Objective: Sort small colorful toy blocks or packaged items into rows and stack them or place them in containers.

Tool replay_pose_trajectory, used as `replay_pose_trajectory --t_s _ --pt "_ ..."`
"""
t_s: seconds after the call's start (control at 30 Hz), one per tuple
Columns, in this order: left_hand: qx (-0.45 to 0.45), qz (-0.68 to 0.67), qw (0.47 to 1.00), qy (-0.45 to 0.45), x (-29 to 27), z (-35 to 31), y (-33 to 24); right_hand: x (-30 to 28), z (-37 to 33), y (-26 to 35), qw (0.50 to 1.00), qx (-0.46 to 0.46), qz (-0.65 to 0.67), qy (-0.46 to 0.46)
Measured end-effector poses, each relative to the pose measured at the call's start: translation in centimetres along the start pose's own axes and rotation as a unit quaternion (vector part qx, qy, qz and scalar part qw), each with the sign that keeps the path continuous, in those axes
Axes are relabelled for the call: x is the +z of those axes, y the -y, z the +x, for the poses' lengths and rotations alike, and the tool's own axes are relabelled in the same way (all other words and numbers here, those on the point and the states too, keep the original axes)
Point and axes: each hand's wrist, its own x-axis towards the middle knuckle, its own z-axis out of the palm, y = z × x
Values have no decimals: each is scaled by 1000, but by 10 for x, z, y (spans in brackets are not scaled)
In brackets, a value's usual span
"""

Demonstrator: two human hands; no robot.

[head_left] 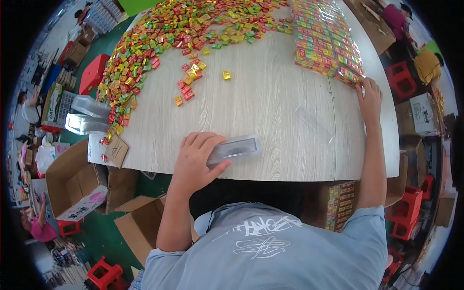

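My left hand [195, 159] is closed around one end of a clear plastic box [237, 149], a long shallow shape lying on the table near its front edge. No wrapped cubes show inside it. Farther off on the right, my right hand [370, 101] has its fingers bent against the near right corner of a block of clear packs [333, 48], filled with rows of red, yellow and green wrapped cubes. Its fingertips are partly hidden at that corner. Between the hands lies a thin transparent plastic piece [314, 124], hard to make out against the wood.
A big heap of loose wrapped cubes [159, 38] covers the far left of the table [270, 87]. Several strays, including a yellow cube [226, 75], lie nearer. Empty clear boxes [87, 116] jut over the left edge. Open cartons [75, 183] stand below, with red stools [406, 208] around.
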Motion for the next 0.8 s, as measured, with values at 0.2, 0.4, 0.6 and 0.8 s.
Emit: replay_pose_trajectory --t_s 0.2,0.4,0.6,0.8 --pt "34 11 999 -6 -1 0 2 -19 18 47 998 -34 0 -45" --pt "23 -16 1000 10 -4 -3 7 -29 79 225 931 -209 238 181" --pt "44 -41 998 9 -3 -1 8 66 146 300 947 -217 218 88" --pt "41 -60 997 10 -6 -3 11 97 161 325 964 -209 147 71"
